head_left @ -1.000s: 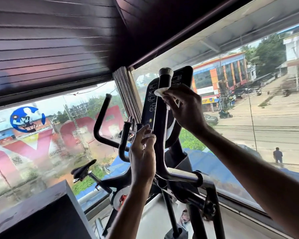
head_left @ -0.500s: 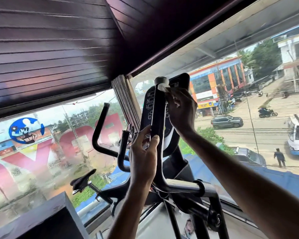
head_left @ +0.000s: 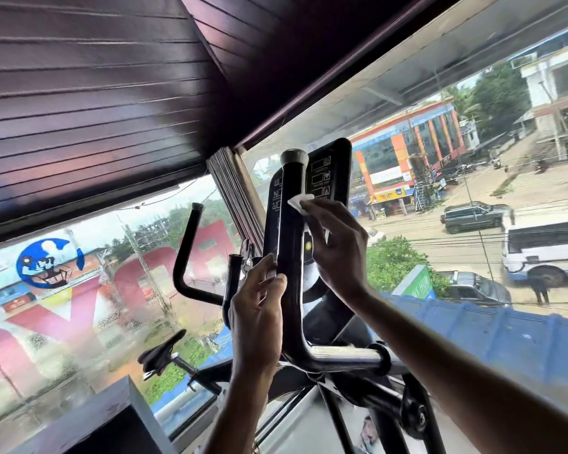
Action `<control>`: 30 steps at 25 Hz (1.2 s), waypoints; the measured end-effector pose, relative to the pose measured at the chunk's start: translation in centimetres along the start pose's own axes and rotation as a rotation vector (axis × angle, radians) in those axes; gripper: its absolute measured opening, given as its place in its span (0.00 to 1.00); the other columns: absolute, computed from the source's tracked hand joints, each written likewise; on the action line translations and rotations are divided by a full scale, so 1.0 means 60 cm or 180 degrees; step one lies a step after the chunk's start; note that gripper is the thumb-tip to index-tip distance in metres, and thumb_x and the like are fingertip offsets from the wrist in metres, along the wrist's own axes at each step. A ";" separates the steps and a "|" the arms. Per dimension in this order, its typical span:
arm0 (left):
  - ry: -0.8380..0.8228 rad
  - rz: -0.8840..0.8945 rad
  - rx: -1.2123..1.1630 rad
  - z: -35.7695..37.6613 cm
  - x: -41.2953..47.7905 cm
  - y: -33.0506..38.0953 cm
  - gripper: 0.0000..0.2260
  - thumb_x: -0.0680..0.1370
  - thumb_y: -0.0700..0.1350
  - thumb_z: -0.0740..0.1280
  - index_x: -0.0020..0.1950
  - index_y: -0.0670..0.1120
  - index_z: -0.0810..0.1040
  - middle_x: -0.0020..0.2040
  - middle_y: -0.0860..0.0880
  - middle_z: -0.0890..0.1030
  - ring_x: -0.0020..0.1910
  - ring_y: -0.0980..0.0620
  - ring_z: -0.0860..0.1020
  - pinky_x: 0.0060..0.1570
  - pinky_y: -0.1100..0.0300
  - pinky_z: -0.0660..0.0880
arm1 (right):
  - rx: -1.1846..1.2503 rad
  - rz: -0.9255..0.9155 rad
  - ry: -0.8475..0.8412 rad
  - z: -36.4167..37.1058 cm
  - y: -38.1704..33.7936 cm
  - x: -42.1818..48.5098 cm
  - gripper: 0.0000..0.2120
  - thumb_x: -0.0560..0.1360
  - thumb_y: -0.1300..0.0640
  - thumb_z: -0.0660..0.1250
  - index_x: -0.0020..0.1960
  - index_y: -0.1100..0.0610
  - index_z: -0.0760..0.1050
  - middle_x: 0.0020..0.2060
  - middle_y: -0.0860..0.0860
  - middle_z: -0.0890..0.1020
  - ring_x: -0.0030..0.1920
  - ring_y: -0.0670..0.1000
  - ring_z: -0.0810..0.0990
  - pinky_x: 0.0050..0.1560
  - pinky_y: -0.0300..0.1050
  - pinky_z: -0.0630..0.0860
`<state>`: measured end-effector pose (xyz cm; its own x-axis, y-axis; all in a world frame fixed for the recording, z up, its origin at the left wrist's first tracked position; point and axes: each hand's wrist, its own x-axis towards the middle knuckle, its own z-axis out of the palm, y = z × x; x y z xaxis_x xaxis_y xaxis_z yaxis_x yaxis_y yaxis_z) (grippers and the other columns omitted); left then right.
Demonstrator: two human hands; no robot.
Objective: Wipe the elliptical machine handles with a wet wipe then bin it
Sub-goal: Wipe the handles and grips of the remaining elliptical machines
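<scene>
Two grips share one upright handle in my head view. My right grip holds the white wet wipe against its upper part, below the grey cap. My left grip curls round it lower down.

Lettering on console, window and shop sign is too blurred.

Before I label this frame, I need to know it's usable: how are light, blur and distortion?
Head view: backlit by daylight outside, so the handle, left hand and right hand read dark; the wet wipe is bright and clear. Head view: the wide-angle lens bows the ceiling slats; the left pane looks hazy, the street at right sharper.
</scene>
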<state>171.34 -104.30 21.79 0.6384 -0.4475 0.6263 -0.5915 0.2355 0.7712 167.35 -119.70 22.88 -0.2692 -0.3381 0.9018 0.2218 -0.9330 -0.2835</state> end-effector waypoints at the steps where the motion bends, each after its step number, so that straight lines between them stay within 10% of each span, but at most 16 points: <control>1: -0.0016 -0.0005 0.0021 -0.001 -0.002 0.001 0.19 0.73 0.49 0.68 0.63 0.52 0.84 0.55 0.57 0.87 0.58 0.59 0.83 0.62 0.57 0.75 | -0.0017 -0.0041 -0.0035 0.000 0.002 -0.002 0.10 0.80 0.65 0.71 0.59 0.62 0.85 0.55 0.54 0.85 0.56 0.48 0.84 0.59 0.35 0.77; 10: -0.0106 0.0026 0.0135 -0.007 -0.027 0.003 0.17 0.77 0.45 0.68 0.65 0.50 0.83 0.54 0.58 0.87 0.56 0.61 0.83 0.53 0.71 0.74 | 0.0056 0.0142 -0.0236 -0.028 -0.017 -0.037 0.09 0.79 0.66 0.72 0.59 0.62 0.85 0.55 0.53 0.85 0.54 0.46 0.84 0.56 0.39 0.80; 30: -0.0272 -0.0362 0.0021 -0.030 -0.097 -0.021 0.12 0.83 0.37 0.64 0.60 0.48 0.83 0.51 0.52 0.87 0.53 0.53 0.85 0.52 0.59 0.79 | 0.0329 0.0928 -0.0605 -0.105 -0.098 -0.260 0.10 0.78 0.65 0.73 0.58 0.59 0.86 0.55 0.49 0.86 0.55 0.45 0.85 0.55 0.38 0.80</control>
<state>169.27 -100.46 17.38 0.6573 -0.5429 0.5227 -0.5212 0.1735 0.8356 164.32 -109.72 8.44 -0.0039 -0.5500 0.8352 0.3598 -0.7800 -0.5120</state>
